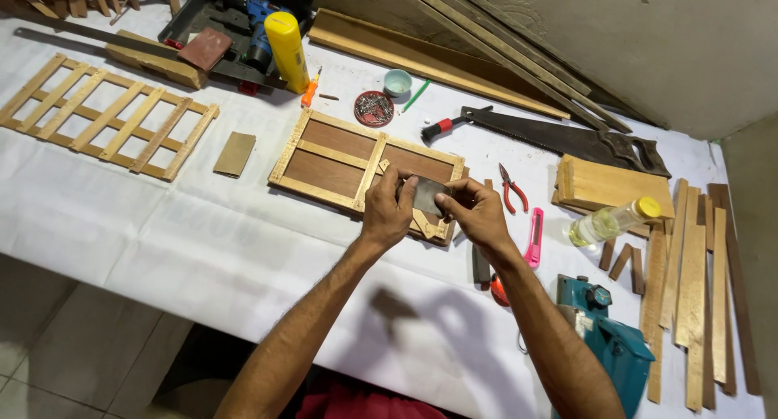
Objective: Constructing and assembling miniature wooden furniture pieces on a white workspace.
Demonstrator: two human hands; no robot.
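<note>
Above wooden panel (365,164), hands pinching dark sheet (427,195)

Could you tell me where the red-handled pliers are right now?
The red-handled pliers lie on the white table, right of the right hand, above the pink utility knife.

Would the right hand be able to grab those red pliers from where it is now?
Probably yes. The red pliers lie in the open on the white cloth just beside the right hand, nothing between them. But both hands grip a small dark sheet, so it must let go first.
</note>
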